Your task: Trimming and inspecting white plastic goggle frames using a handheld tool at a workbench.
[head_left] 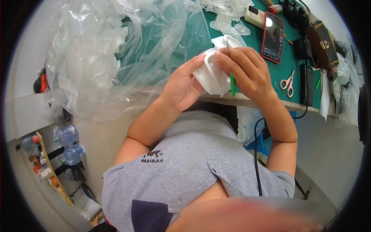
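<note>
A white moulded plastic part (211, 77) with curved raised rims is held up over the near edge of the table. My left hand (182, 86) is closed on its left side, thumb on the upper rim. Against its right side is my right hand (249, 71), which grips a slim tool with a green handle (232, 86) and a thin dark metal shaft. The shaft points up and away along the part's upper rim; the handle hangs below the fingers. Whether the tip touches the part, I cannot tell.
Large clear plastic bags (89, 65) with white parts cover the left of the green table (197, 29). Translucent offcuts (228, 19) lie at the back. To the right are a phone (273, 37), pink-handled scissors (288, 84), a brown case (324, 44) and a black cable (256, 154).
</note>
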Tool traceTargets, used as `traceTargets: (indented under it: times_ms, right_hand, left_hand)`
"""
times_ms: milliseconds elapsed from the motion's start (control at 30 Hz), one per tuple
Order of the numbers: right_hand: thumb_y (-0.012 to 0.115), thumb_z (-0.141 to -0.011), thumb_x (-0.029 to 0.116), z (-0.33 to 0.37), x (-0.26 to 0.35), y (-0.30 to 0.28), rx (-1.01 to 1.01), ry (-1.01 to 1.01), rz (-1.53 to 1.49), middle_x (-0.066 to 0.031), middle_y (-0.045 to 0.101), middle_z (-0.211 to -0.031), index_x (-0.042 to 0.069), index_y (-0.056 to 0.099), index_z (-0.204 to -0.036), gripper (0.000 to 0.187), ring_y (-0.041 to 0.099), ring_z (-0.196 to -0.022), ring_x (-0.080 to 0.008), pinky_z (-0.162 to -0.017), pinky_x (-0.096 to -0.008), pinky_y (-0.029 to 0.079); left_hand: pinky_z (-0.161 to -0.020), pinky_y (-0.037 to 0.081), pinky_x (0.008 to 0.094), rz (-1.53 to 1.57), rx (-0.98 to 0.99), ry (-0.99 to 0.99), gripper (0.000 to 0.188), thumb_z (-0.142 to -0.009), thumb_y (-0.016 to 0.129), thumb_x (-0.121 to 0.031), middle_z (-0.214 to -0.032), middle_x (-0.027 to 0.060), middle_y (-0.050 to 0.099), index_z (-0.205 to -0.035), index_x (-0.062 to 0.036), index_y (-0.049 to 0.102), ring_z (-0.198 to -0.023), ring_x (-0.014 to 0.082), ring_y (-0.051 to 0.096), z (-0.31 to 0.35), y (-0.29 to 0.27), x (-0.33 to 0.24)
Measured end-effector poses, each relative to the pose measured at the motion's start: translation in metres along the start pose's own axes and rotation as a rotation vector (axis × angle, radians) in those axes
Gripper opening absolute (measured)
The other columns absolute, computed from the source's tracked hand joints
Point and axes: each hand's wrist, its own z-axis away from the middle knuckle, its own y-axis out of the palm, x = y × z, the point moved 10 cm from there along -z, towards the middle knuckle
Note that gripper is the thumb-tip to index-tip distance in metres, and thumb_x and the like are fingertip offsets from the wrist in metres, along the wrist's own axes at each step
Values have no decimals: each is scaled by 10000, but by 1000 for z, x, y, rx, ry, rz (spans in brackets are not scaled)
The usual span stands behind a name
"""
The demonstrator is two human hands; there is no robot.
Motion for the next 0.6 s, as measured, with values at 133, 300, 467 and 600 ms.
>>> traceTargets:
  times_ms: [133,300,467,600]
  right_hand:
    - [671,-647,75,-1,2,0,47,-88,52,-108,636,-925,-14,651,-1004,369,619,-801,-236,-687,-337,524]
    - [649,-647,94,3,6,4,96,-216,114,-121,636,-959,-15,653,-1027,396,625,-828,-237,-717,-342,525]
    - [641,-658,87,7,0,4,88,-237,74,-126,623,-957,-33,632,-1011,373,612,-812,-221,-712,-337,516]
    - [664,-678,73,9,-7,-2,52,-181,21,-136,648,-961,-37,649,-999,339,633,-804,-235,-693,-343,528]
  left_hand:
    - [-924,474,365,29,47,-20,329,-977,434,-220,-1146,76,570,-1236,-23,479,-1063,176,566,-4,6,4]
    - [-924,472,351,0,4,-23,333,-976,438,-201,-1160,74,559,-1251,-18,469,-1064,170,561,-9,7,7]
    - [-927,473,357,7,24,-34,330,-978,443,-209,-1162,73,560,-1247,-19,471,-1061,168,564,-13,9,9]
    - [-929,476,362,47,43,-44,348,-983,444,-240,-1152,73,570,-1250,-18,471,-1056,172,570,-17,7,12]
